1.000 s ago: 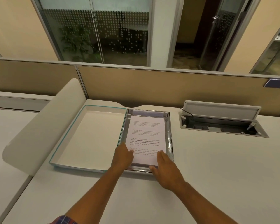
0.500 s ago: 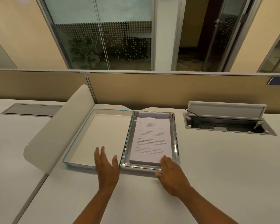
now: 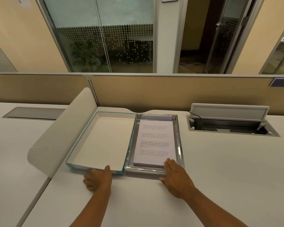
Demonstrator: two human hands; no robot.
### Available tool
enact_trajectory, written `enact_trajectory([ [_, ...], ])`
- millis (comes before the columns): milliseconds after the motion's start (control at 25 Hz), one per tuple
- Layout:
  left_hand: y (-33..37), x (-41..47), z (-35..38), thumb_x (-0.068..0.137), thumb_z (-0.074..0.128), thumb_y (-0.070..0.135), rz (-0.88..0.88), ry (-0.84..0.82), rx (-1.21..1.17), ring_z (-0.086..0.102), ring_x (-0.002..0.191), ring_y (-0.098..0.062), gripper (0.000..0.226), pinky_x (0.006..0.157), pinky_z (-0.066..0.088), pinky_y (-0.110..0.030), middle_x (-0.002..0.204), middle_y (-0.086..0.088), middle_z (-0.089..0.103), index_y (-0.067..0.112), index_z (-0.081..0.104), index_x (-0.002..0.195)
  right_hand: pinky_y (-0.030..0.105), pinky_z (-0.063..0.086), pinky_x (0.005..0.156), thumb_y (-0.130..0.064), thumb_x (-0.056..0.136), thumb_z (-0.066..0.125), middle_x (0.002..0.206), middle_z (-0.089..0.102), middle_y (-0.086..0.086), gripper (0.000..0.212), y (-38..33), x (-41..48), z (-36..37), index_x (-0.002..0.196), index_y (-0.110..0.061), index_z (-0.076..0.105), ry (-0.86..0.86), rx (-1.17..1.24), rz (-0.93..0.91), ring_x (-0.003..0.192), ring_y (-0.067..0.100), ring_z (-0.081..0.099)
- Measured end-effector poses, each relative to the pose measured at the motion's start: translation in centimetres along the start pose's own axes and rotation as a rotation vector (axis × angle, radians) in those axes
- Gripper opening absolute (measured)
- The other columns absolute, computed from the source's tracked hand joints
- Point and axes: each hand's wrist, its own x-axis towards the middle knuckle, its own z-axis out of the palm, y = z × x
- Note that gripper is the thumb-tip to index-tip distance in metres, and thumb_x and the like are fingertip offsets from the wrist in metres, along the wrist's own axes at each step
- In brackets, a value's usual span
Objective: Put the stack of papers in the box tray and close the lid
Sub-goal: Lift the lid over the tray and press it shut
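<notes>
The stack of printed papers (image 3: 154,141) lies flat inside the silver box tray (image 3: 131,145) in the middle of the white desk. Touching the tray's left side is the lid (image 3: 102,138), white with teal edges, lying open side up. My left hand (image 3: 97,179) is at the lid's near edge, with the thumb over the rim and the fingers curled against the front wall. My right hand (image 3: 175,176) lies flat with its fingers apart on the tray's near right corner, its fingertips touching the bottom edge of the papers.
A curved white divider (image 3: 59,131) rises just left of the lid. An open cable hatch (image 3: 228,126) with its flap up sits in the desk to the right. A beige partition (image 3: 170,92) runs along the back. A closed hatch (image 3: 34,113) lies on the neighbouring desk.
My left hand left the papers, swung left and down, and now holds the lid's near edge. My right hand stayed at the tray's near right corner.
</notes>
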Motion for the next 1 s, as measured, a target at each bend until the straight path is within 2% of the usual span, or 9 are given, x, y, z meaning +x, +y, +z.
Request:
enact_trajectory([
  [80, -0.3, 0.0, -0.1, 0.088, 0.078, 0.018, 0.082, -0.006, -0.295, 0.061, 0.120, -0.044, 0.055, 0.103, 0.053, -0.055, 0.131, -0.018, 0.063, 0.012, 0.050, 0.135, 0.042, 0.003, 0.131, -0.062, 0.105, 0.029, 0.177, -0.001, 0.011, 0.086, 0.0, 0.0, 0.0, 0.167, -0.009, 0.000, -0.003, -0.005, 0.005, 0.164, 0.029, 0.000],
  [160, -0.4, -0.5, -0.5, 0.089, 0.078, 0.011, 0.148, -0.068, -0.561, 0.068, 0.108, -0.034, 0.066, 0.093, 0.058, -0.044, 0.129, -0.010, 0.064, 0.023, 0.044, 0.145, 0.043, 0.003, 0.131, -0.063, 0.105, 0.030, 0.177, -0.001, 0.011, 0.086, -0.1, 0.0, 0.0, 0.167, -0.009, 0.001, -0.005, -0.003, 0.008, 0.164, 0.029, 0.000],
  [280, 0.0, -1.1, -0.9, 0.087, 0.081, 0.012, 0.189, -0.079, -0.725, 0.070, 0.107, -0.033, 0.076, 0.092, 0.061, -0.046, 0.141, -0.004, 0.061, 0.028, 0.042, 0.151, 0.043, 0.003, 0.131, -0.063, 0.105, 0.030, 0.178, -0.001, 0.011, 0.087, -0.1, 0.1, 0.1, 0.167, -0.010, 0.001, -0.005, 0.000, 0.016, 0.164, 0.029, -0.001],
  [440, 0.6, -1.8, -1.1, 0.085, 0.081, -0.001, 0.293, -0.100, -0.796, 0.072, 0.115, -0.037, 0.070, 0.088, 0.059, -0.034, 0.137, -0.010, 0.066, 0.024, 0.052, 0.143, 0.043, 0.002, 0.131, -0.063, 0.104, 0.031, 0.178, -0.002, 0.009, 0.087, -0.2, 0.1, 0.1, 0.167, -0.011, 0.001, -0.001, 0.010, 0.019, 0.164, 0.028, -0.001],
  [560, 1.4, -2.8, -1.2, 0.085, 0.080, -0.005, 0.393, -0.172, -0.736, 0.069, 0.116, -0.038, 0.083, 0.094, 0.061, -0.045, 0.135, -0.014, 0.062, 0.034, 0.040, 0.147, 0.043, 0.003, 0.131, -0.063, 0.104, 0.034, 0.178, -0.001, 0.009, 0.088, -0.2, 0.1, 0.1, 0.167, -0.011, 0.002, 0.008, 0.021, 0.020, 0.164, 0.028, 0.000],
  [680, 1.9, -4.3, -0.8, 0.085, 0.081, -0.005, 0.536, -0.252, -0.569, 0.063, 0.126, -0.030, 0.086, 0.101, 0.058, -0.051, 0.148, -0.010, 0.056, 0.038, 0.039, 0.147, 0.043, 0.003, 0.131, -0.064, 0.103, 0.035, 0.178, -0.001, 0.009, 0.089, -0.3, 0.1, 0.1, 0.167, -0.012, 0.002, 0.012, 0.024, 0.021, 0.164, 0.028, 0.000],
  [840, 3.0, -6.5, -0.2, 0.088, 0.082, 0.010, 0.832, -0.306, -0.336, 0.063, 0.118, -0.014, 0.078, 0.092, 0.058, -0.021, 0.137, 0.026, 0.057, 0.051, 0.042, 0.141, 0.040, -0.002, 0.130, -0.064, 0.103, 0.035, 0.178, -0.006, 0.008, 0.091, -0.1, -0.1, -0.6, 0.167, -0.012, -0.004, -0.007, 0.081, 0.021, 0.164, 0.027, -0.006],
  [880, 3.2, -6.8, 0.0, 0.089, 0.081, 0.013, 0.883, -0.320, -0.291, 0.063, 0.118, -0.015, 0.076, 0.092, 0.057, -0.018, 0.136, 0.027, 0.057, 0.050, 0.042, 0.142, 0.039, -0.004, 0.129, -0.064, 0.103, 0.035, 0.177, -0.009, 0.007, 0.091, -0.1, -0.3, -0.9, 0.167, -0.013, -0.007, -0.007, 0.120, 0.020, 0.164, 0.026, -0.009],
  [1000, 3.5, -7.5, 0.8, 0.091, 0.079, 0.010, 0.981, -0.319, -0.142, 0.056, 0.128, -0.019, 0.079, 0.099, 0.059, -0.038, 0.145, 0.005, 0.057, 0.034, 0.039, 0.155, 0.042, 0.009, 0.132, -0.061, 0.105, 0.036, 0.178, -0.005, -0.002, 0.085, -0.6, -1.0, -2.7, 0.167, -0.022, -0.005, 0.086, 0.456, 0.040, 0.164, 0.023, -0.001],
])
